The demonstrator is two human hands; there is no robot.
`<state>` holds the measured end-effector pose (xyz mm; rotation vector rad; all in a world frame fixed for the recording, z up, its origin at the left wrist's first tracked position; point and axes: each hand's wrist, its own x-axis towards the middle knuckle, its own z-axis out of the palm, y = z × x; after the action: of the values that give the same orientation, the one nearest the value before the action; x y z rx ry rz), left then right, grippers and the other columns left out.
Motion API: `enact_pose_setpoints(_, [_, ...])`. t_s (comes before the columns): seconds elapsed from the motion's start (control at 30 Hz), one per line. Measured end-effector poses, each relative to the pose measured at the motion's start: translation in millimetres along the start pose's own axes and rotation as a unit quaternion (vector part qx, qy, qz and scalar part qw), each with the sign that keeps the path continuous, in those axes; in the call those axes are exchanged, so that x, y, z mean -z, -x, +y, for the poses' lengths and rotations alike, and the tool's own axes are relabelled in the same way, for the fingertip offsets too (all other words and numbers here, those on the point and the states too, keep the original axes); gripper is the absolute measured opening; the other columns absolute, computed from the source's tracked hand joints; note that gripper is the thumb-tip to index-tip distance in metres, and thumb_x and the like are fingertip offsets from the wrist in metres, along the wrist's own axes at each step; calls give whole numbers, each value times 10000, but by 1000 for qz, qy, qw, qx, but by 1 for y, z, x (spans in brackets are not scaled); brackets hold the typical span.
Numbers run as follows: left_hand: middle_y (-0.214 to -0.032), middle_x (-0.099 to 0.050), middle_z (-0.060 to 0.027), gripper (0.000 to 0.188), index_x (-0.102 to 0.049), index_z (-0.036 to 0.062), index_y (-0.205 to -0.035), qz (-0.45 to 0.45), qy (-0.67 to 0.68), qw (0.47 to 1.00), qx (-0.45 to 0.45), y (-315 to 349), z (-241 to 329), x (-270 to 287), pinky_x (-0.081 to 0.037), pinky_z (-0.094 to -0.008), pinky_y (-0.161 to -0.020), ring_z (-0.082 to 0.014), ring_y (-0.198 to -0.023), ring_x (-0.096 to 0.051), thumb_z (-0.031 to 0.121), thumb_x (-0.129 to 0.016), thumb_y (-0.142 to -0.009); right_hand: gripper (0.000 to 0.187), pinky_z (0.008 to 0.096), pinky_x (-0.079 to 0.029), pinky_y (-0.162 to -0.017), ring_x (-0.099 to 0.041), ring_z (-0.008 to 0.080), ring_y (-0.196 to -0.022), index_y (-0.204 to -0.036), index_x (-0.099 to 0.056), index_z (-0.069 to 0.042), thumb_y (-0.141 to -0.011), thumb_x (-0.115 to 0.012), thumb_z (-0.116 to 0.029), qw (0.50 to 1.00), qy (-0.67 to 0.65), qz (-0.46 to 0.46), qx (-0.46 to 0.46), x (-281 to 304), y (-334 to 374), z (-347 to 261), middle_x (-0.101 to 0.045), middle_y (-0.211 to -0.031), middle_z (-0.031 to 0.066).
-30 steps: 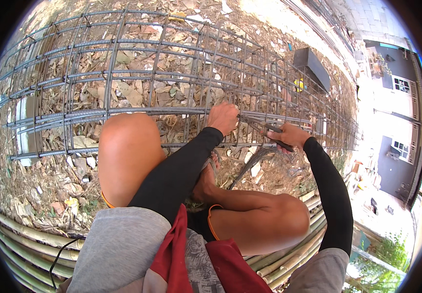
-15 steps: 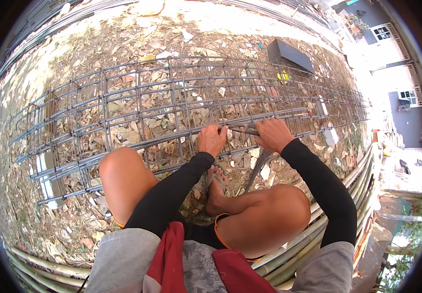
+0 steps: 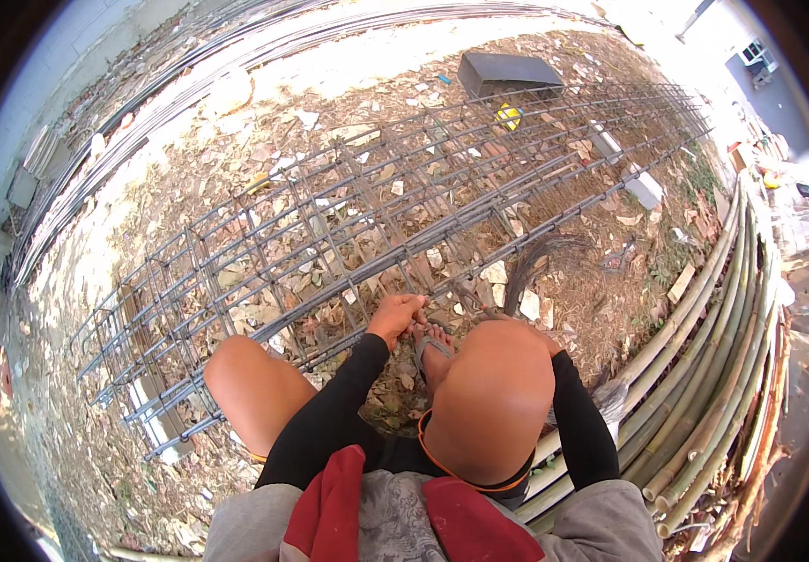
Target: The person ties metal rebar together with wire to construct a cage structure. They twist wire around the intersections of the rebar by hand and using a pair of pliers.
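Note:
A long cage of steel reinforcing bars (image 3: 264,245) lies across the ground in front of me. My left hand (image 3: 397,318) is at its near side, fingertips pinched together close to the bars; what they hold, if anything, is too small to make out. My right hand (image 3: 543,341) is mostly hidden behind my raised right knee (image 3: 493,398), so its fingers do not show. A bundle of thin dark wire (image 3: 524,272) lies near the cage's near edge, just beyond that knee. My sandalled foot (image 3: 434,347) is beside my left hand.
White blocks (image 3: 646,187) sit under the cage's ends. A black box (image 3: 509,75) and a yellow object (image 3: 508,116) lie on its far side. Bamboo poles (image 3: 704,375) are stacked at my right. Long bars (image 3: 264,47) run along the back. Dry leaves and rubble cover the ground.
My right hand has left the bars, where it gripped a dark slender tool, and drawn back behind my right knee. My left hand stays near the bars. The view has turned.

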<state>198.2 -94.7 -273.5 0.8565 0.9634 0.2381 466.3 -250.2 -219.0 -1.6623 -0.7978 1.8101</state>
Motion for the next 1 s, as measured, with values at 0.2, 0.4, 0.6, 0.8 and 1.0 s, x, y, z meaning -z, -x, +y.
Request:
enact_pose_setpoints(0.2, [-1052, -631, -31, 364, -640, 59, -1236, 33, 45, 998, -37, 17, -12, -22, -485, -257, -592, -109, -595, -557, 334, -573, -1007, 715, 384, -432, -1037, -549, 293, -1251, -1518, -343, -43, -956, -625, -383, 958, 192, 207, 50, -23, 21, 103, -520, -1408, 232])
enact_pose_setpoints(0.4, [-1106, -651, -12, 451, -601, 75, -1323, -38, 57, 995, -73, 18, 32, -80, -456, -246, -587, -49, -730, -536, 401, -558, -1016, 521, 401, -449, -994, -593, 274, -1179, -1373, -529, 0, -1032, -499, -393, 956, -53, 165, 236, -54, -20, 8, -633, -1254, 205])
enact_pose_setpoints(0.6, [-1078, -688, -24, 378, -647, 51, -1229, 34, 130, 987, -91, 9, 43, -99, -507, -257, -680, -97, -805, -625, 332, -643, -977, 363, 405, -502, -760, -662, 264, -840, -1176, -658, 3, -1013, -535, -299, 956, 4, 210, 204, -49, -33, -24, -712, -1001, 158])
enact_pose_setpoints(0.8, [-900, -711, -71, 316, -709, -1, -1027, 34, 2, 996, -79, 0, 28, -65, -527, -278, -713, -138, -796, -662, 298, -715, -924, 264, 444, -500, -659, -629, 370, -654, -1041, -697, -48, -942, -592, -269, 889, 189, 334, 250, -50, -25, -2, -679, -779, 174])
enact_pose_setpoints(1.0, [-889, -715, -63, 278, -697, 20, -987, 23, 104, 994, -2, 1, 14, -60, -544, -267, -708, -138, -778, -678, 289, -720, -918, 231, 401, -514, -703, -694, 280, -766, -1048, -700, -40, -939, -611, -223, 954, 103, 242, 145, -53, 2, -27, -711, -832, 169])
